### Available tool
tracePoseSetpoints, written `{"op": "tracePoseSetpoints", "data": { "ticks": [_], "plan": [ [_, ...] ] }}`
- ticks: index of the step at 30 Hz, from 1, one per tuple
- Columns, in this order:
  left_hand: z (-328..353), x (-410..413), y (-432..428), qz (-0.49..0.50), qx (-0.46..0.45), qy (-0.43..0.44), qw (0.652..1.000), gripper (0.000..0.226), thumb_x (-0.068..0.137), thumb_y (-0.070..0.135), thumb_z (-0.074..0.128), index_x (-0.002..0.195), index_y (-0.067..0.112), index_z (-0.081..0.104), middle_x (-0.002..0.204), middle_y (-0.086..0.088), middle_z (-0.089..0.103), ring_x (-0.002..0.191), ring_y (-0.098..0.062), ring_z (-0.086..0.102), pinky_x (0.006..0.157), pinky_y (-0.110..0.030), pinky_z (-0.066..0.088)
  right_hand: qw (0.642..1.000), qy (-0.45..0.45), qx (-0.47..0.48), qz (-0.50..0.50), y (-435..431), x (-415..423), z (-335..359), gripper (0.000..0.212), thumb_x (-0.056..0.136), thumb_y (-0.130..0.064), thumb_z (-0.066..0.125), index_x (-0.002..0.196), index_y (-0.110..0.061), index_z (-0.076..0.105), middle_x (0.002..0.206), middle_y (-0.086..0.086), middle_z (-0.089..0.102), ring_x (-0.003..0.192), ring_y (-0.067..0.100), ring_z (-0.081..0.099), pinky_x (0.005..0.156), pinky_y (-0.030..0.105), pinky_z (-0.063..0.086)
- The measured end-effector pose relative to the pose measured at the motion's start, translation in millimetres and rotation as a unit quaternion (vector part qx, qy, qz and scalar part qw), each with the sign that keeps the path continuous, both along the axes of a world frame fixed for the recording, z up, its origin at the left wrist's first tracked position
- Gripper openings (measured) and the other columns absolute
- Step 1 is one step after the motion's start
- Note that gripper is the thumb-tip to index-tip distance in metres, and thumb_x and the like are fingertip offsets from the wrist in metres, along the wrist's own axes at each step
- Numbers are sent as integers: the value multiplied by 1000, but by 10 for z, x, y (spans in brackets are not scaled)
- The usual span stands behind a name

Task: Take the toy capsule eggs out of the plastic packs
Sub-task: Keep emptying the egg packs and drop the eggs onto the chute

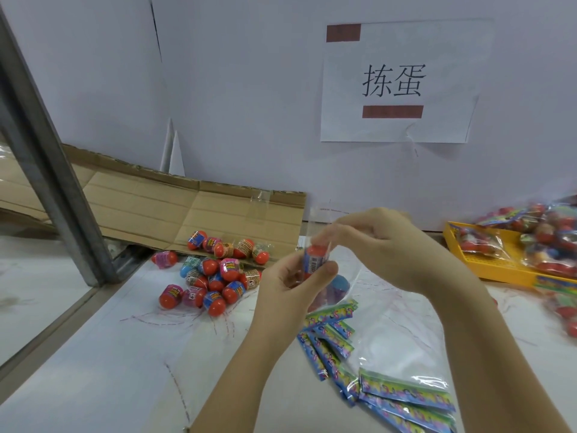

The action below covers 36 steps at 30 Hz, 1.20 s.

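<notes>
We are gripping one capsule egg (317,259), red-topped and seemingly still inside its clear pack (317,223), in our left hand (290,282). Our right hand (374,245) is pinching the pack's top just above it. Roughly nineteen loose eggs (215,276) are lying piled to the left, five on the cardboard (187,210) edge. About seven emptied packs (390,385) are overlapping at front right. One yellow tray (487,264) of full packs (546,232) is sitting at the right edge. White tabletop (109,354) is showing between the pile, the metal post (53,170) and the near edge.
</notes>
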<state>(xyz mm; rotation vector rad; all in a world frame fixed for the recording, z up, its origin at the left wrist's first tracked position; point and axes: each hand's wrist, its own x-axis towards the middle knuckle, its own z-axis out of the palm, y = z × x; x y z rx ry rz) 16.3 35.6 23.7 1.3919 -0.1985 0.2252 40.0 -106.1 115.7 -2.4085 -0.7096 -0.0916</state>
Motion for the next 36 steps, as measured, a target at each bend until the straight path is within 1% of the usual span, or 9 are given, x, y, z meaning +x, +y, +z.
{"op": "tracePoseSetpoints", "data": {
  "ticks": [3, 6, 10, 12, 15, 17, 21, 26, 36],
  "plan": [
    [12, 7, 6, 13, -32, 10, 999, 23, 64, 36, 76, 78, 17, 75, 66, 0, 65, 60, -9, 61, 57, -17, 51, 1000, -11, 8, 17, 3, 20, -32, 48, 91, -58, 27, 96, -38, 70, 99, 7, 72, 99, 4, 59, 108, 43, 31],
    [50, 10, 49, 35, -66, 23, 997, 23, 63, 33, 76, 76, 14, 74, 61, 2, 66, 53, -8, 63, 52, -16, 50, 992, -60, 93, 58, 49, -7, -48, 48, 94, -61, 34, 104, -29, 70, 98, -8, 73, 97, 1, 63, 104, 36, 40],
    [140, 26, 253, 90, -153, 27, 984, 32, 54, 41, 77, 79, 21, 80, 73, 2, 73, 57, -9, 65, 54, -20, 53, 881, -151, 444, 71, 182, 91, -180, 21, 87, -30, 53, 102, -26, 66, 94, -9, 72, 93, 9, 67, 85, 25, 50],
    [187, 47, 380, 130, -192, 24, 972, 37, 52, 44, 76, 81, 22, 80, 83, 1, 74, 71, -16, 67, 64, -29, 59, 857, -121, 501, 11, 291, 218, -376, 17, 85, -21, 55, 96, -29, 65, 88, -11, 70, 87, 12, 65, 81, 22, 49],
    [255, 18, 568, 158, -240, 14, 958, 36, 56, 41, 76, 85, 19, 78, 97, -8, 70, 95, -32, 63, 91, -56, 53, 946, -33, 319, -55, 504, 382, -811, 36, 90, -2, 54, 105, -34, 63, 105, -10, 66, 86, 0, 57, 76, 6, 39],
    [289, -19, 683, 161, -236, -5, 958, 24, 66, 39, 70, 80, 22, 78, 93, 0, 72, 93, -28, 68, 81, -49, 58, 986, 0, 166, -14, 630, 438, -1107, 41, 91, -1, 51, 124, -23, 60, 119, -11, 58, 103, -9, 50, 86, 4, 34],
    [314, -49, 754, 210, -205, -23, 956, 19, 69, 38, 66, 73, 24, 78, 78, 4, 74, 70, -11, 72, 55, -25, 57, 993, -34, -101, 48, 840, 403, -1491, 46, 94, -24, 50, 138, -25, 39, 145, -2, 33, 136, 22, 25, 114, 50, 17],
    [259, 27, 653, 232, -199, -16, 952, 14, 78, 28, 68, 85, 18, 75, 77, 5, 74, 72, -10, 70, 64, -28, 59, 984, -117, -128, 34, 928, 331, -1475, 45, 90, -40, 49, 135, -36, 43, 144, -9, 38, 138, 19, 24, 111, 55, -10],
    [181, 55, 628, 209, -157, 10, 965, 23, 69, 38, 73, 84, 22, 79, 91, -3, 74, 87, -21, 69, 85, -48, 54, 981, -121, -155, 8, 895, 301, -1412, 23, 92, -22, 47, 113, -24, 58, 119, -7, 57, 122, 20, 43, 112, 50, 8]
  ]
}}
